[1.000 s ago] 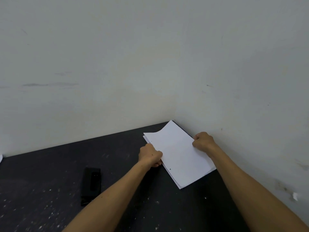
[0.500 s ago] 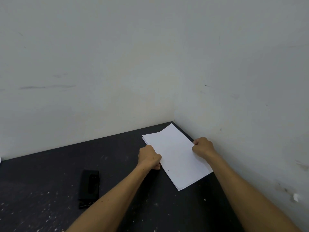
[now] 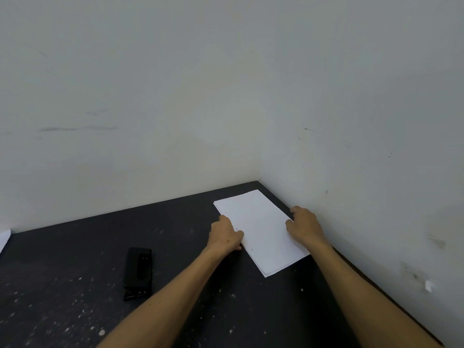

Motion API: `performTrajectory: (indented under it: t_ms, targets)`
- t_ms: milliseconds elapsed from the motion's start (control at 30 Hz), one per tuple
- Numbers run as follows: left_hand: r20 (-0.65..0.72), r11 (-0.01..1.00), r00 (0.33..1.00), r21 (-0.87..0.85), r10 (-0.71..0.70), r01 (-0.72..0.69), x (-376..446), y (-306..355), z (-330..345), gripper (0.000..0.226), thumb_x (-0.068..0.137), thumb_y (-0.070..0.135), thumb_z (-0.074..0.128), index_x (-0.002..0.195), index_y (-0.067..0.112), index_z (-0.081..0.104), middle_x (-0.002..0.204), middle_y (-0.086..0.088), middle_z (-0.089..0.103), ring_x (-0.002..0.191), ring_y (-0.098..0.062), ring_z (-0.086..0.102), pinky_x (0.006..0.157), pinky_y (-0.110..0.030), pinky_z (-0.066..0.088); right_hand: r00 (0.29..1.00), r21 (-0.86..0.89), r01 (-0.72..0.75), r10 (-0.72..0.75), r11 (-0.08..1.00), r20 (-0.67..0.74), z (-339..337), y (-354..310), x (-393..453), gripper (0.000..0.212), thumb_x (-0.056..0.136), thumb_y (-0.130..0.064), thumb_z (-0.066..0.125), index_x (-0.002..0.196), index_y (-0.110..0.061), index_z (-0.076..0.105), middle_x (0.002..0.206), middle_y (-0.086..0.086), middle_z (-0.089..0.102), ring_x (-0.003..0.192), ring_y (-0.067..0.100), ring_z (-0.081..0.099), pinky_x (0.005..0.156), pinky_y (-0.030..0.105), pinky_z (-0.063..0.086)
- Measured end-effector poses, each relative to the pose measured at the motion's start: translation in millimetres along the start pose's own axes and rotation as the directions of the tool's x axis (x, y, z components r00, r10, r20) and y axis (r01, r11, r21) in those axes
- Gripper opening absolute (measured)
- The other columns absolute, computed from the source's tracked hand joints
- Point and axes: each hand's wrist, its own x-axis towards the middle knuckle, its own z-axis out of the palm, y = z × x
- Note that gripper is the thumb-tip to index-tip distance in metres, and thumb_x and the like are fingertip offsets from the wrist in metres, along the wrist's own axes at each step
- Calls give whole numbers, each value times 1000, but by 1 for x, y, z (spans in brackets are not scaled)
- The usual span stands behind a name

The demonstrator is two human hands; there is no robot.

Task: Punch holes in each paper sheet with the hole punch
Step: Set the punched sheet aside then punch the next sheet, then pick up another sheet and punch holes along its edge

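Walls [image 3: 150, 96], pale and scuffed, meet in a corner behind the desk; a dark smear runs along the left one and chipped marks show low on the right one. Desk [image 3: 75, 310]: dark surface, speckled with pale flecks, filling the lower part of the view and running into the corner. Forearms, both bare, reach from the lower edge toward the corner. Stack [image 3: 263, 227]: white paper sheets, lying flat on the desk close to the corner, long side angled toward the right wall; sheet edges are slightly offset along the near corner; small dark dots, possibly punched holes, show along the left margin, too small to confirm. Left hand [image 3: 226, 234]: at the stack's left edge, fingers curled with the thumb on top of the paper, gripping that edge. Right hand [image 3: 305, 227]: at the stack's right edge beside the wall, fingers curled down over the paper; whether it pinches the sheets or only rests on them cannot be told. Punch [image 3: 138, 272]: black, lying on the desk well apart from the stack, to the left of the left forearm, untouched. Paper scrap [image 3: 4, 238]: white, at the far left edge of the desk, mostly cut off by the frame.
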Motion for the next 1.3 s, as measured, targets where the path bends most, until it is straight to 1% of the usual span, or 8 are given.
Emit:
performTrajectory:
  t_ms: [133, 267, 367, 633, 800, 1067, 1200, 1300]
  targets:
    - [65, 997, 996, 32, 64, -66, -19, -6, -7, 39, 95, 20, 63, 127, 8, 45, 117, -7, 64, 97, -18, 68, 70, -26, 55, 999, -28, 40, -40, 999, -10, -2, -4, -18, 47, 101, -14, 54, 147, -4, 49, 145, 14, 56, 129, 31, 56, 103, 40, 48]
    - [90, 986, 984, 48, 152, -157, -45, -14, -25, 37, 98, 22, 65, 131, 15, 50, 120, -1, 63, 104, -12, 61, 85, -24, 49, 981, -29, 186, -187, 982, -46, -1, -32, -45, 42, 101, -15, 57, 142, -7, 54, 142, 11, 59, 126, 28, 59, 104, 41, 49]
    - [-9, 969, 972, 80, 234, -232, -66, -27, -47, 32, 98, 20, 64, 129, 17, 57, 123, 0, 65, 106, -8, 62, 92, -23, 51, 936, -7, 346, -345, 938, -75, 3, -68, -72, 38, 102, -17, 57, 139, -11, 57, 141, 8, 59, 128, 25, 57, 106, 39, 48]
    - [-289, 901, 864, 270, 414, -341, -137, -71, -151, 18, 96, 14, 61, 113, 17, 67, 107, 6, 69, 96, -7, 64, 87, -23, 53, 763, 121, 645, -626, 755, -162, 37, -180, -150, 27, 103, -24, 59, 128, -13, 63, 127, 3, 65, 116, 18, 62, 95, 26, 48]
    - [-437, 922, 826, 311, 355, -232, -182, -130, -223, 16, 96, 13, 60, 110, 17, 68, 105, 6, 69, 93, -8, 64, 85, -23, 53, 650, 207, 758, -742, 618, -166, 76, -251, -197, 22, 103, -22, 58, 123, -15, 63, 120, -2, 64, 111, 13, 60, 96, 27, 49]
    - [-629, 962, 763, 270, 148, 36, -241, -262, -307, 12, 99, 16, 59, 110, 17, 66, 109, 3, 67, 100, -13, 63, 90, -26, 52, 596, 351, 754, -803, 555, -11, 163, -328, -257, 21, 104, -23, 58, 122, -18, 64, 118, -6, 62, 111, 10, 59, 97, 30, 52]
    - [-702, 927, 712, 257, -15, 272, -262, -325, -333, 34, 99, 38, 60, 128, 21, 61, 139, -3, 58, 132, -26, 48, 104, -43, 44, 577, 383, 722, -807, 577, 127, 205, -352, -281, 22, 104, -27, 57, 123, -18, 62, 119, -5, 61, 108, 10, 59, 96, 32, 53]
    - [-672, 848, 726, 293, -146, 442, -274, -354, -345, 66, 92, 71, 51, 148, 37, 46, 164, -1, 32, 152, -27, 23, 118, -51, 29, 567, 378, 698, -792, 608, 228, 228, -374, -295, 26, 104, -28, 57, 126, -15, 59, 122, 0, 59, 107, 14, 58, 97, 36, 53]
